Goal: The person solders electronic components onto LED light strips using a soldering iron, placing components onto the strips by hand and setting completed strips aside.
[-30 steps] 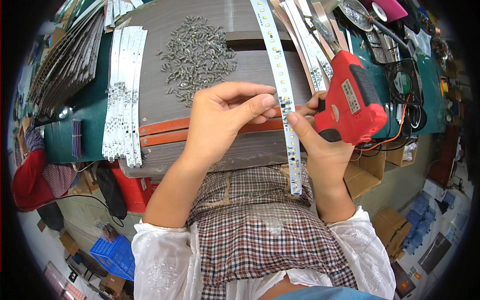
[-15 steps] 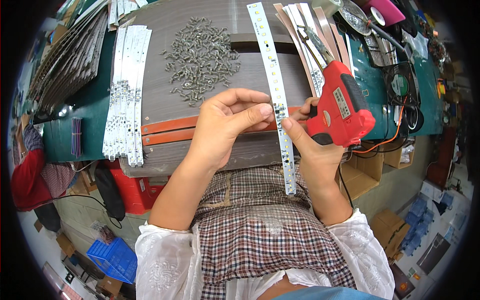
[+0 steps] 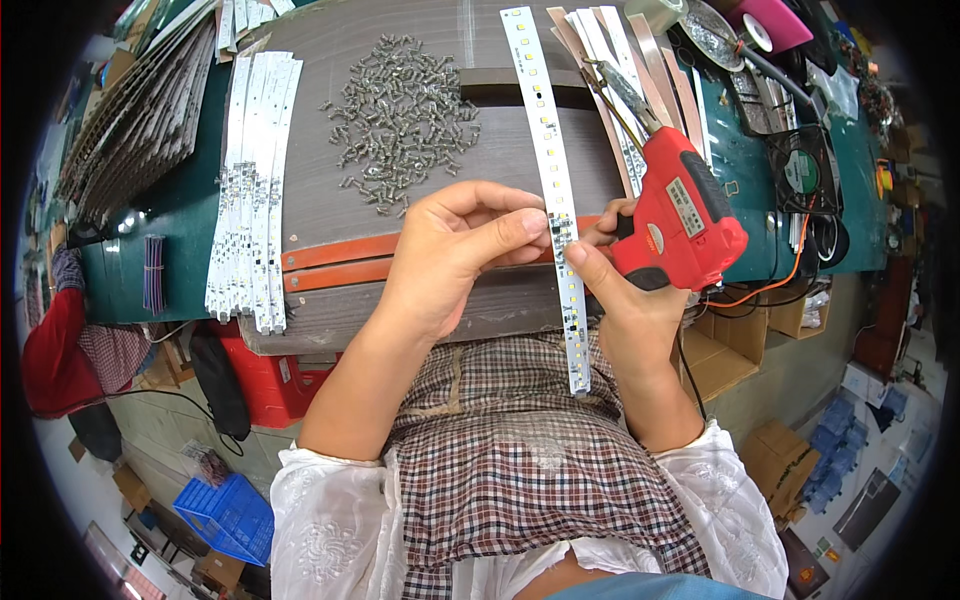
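Note:
A long white LED circuit board strip (image 3: pixel 546 130) stands slanted before me, its small yellow LEDs and black chips facing up. My right hand (image 3: pixel 640 325) is closed, thumb pressed on the strip's edge, and also grips a red soldering gun (image 3: pixel 690 205) with black grips. The gun's metal tip and thin feed tube point away, to the right of the strip. From the left, my left hand (image 3: pixel 450 250) is closed in a pinch against the strip near its chips. Whatever lies between those fingertips is too small or hidden to name.
Small silvery metal parts (image 3: pixel 400 120) are heaped on the grey board (image 3: pixel 320 215). LED strips (image 3: pixel 250 200) lie stacked at left, more strips (image 3: pixel 610 60) at right. Orange bands (image 3: pixel 335 262) cross the board. A fan (image 3: pixel 803 170) and an orange cable (image 3: pixel 770 285) are at right.
The strip has tilted and shifted slightly toward me at its near end. The soldering gun has moved a little nearer me. Both hands keep nearly the same pose.

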`<state>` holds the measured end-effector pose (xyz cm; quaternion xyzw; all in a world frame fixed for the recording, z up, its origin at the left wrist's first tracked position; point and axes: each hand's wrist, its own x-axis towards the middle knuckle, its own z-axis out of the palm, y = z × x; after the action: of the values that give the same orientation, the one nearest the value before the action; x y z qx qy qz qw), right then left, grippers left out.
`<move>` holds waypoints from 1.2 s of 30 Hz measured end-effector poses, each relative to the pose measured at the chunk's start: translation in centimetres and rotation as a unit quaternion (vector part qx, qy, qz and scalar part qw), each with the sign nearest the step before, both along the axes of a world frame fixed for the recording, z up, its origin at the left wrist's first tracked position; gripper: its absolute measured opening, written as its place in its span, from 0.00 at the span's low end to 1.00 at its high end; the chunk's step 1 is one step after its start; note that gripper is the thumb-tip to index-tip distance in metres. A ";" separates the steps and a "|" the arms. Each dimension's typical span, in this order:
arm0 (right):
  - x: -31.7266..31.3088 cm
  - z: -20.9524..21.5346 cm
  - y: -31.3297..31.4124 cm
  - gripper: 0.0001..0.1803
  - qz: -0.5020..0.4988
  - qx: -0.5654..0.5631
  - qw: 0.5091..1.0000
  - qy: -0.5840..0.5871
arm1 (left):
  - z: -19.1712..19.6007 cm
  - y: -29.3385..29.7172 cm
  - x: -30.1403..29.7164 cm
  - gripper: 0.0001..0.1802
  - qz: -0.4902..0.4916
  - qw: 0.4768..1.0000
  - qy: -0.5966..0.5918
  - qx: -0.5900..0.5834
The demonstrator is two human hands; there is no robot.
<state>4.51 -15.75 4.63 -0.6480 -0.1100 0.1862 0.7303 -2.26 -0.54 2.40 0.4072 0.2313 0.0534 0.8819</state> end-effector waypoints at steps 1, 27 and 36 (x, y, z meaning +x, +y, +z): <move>0.0 -0.1 0.0 0.22 0.000 0.000 1.000 0.000 | 0.0 -0.1 0.0 0.09 0.001 1.000 -0.005 -0.006; -0.1 -0.3 -0.1 0.23 0.029 -0.043 0.998 -0.042 | 0.0 -0.4 0.6 0.16 0.013 1.000 0.011 -0.007; -0.6 -0.8 0.2 0.25 0.006 -0.049 0.996 -0.068 | 0.3 -0.8 1.5 0.11 0.018 0.995 0.016 0.100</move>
<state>3.88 -15.58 3.79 -0.6935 -0.1539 0.1515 0.6874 -0.74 -1.37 2.73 0.4901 0.2464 0.0850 0.8318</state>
